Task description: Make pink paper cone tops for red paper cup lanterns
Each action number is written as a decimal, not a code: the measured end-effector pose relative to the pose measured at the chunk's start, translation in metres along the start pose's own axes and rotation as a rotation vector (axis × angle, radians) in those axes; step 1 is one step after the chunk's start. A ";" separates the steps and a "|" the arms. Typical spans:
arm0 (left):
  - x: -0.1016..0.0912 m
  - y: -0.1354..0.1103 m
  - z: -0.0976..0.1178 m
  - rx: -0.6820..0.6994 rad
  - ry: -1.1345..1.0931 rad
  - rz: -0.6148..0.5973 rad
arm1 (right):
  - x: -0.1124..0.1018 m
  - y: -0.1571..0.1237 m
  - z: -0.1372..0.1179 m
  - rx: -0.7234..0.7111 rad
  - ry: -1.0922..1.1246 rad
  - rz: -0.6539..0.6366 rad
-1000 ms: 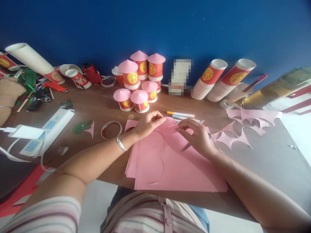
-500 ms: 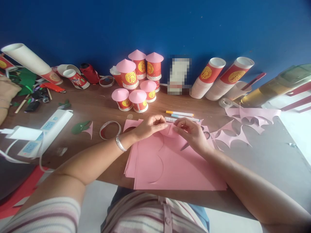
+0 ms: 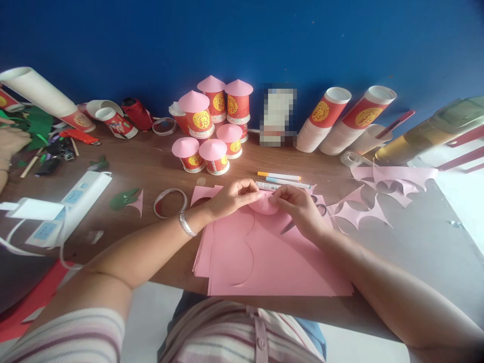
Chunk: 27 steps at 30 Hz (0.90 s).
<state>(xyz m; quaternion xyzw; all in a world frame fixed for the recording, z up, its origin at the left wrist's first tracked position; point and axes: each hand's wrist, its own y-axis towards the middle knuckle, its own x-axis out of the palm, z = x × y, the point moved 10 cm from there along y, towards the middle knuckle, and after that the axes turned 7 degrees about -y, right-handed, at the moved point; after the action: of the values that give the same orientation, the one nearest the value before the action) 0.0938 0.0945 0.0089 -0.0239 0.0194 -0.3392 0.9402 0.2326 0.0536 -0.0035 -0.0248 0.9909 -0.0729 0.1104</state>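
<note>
My left hand [image 3: 238,195] and my right hand [image 3: 297,204] pinch opposite sides of a small round piece of pink paper [image 3: 263,205]. A slit or line runs from its middle towards its lower edge. Beneath it lies a stack of pink paper sheets [image 3: 280,262], the top one marked with curved cut lines at left. Scissors [image 3: 321,207] rest on the stack, partly covered by my right hand. Just beyond my fingers are an orange-capped marker [image 3: 280,176] and a light-blue one [image 3: 289,183].
Red paper cups with pink cone tops [image 3: 194,113] stand at the back, left of two leaning cup stacks [image 3: 319,121]. Pink paper scraps [image 3: 363,212] lie at right. A power strip [image 3: 70,209], a tape ring [image 3: 170,203] and another person's hand [image 3: 13,146] are at left.
The round pink paper has tilted, showing more of its face between my hands. Both hands stay almost in place. The other person's hand at far left has shifted slightly.
</note>
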 end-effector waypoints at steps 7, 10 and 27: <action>0.002 -0.001 -0.002 0.004 -0.005 -0.018 | 0.002 0.004 0.009 -0.014 0.179 0.000; 0.002 -0.001 -0.002 0.011 0.003 -0.028 | 0.003 0.004 0.010 -0.014 0.190 -0.002; 0.006 0.004 0.000 0.035 0.164 -0.011 | 0.013 0.000 -0.001 -0.047 0.074 -0.066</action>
<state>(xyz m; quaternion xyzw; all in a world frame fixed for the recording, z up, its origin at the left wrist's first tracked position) 0.1006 0.0937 0.0086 0.0201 0.0903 -0.3456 0.9338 0.2200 0.0524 -0.0053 -0.0573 0.9944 -0.0542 0.0709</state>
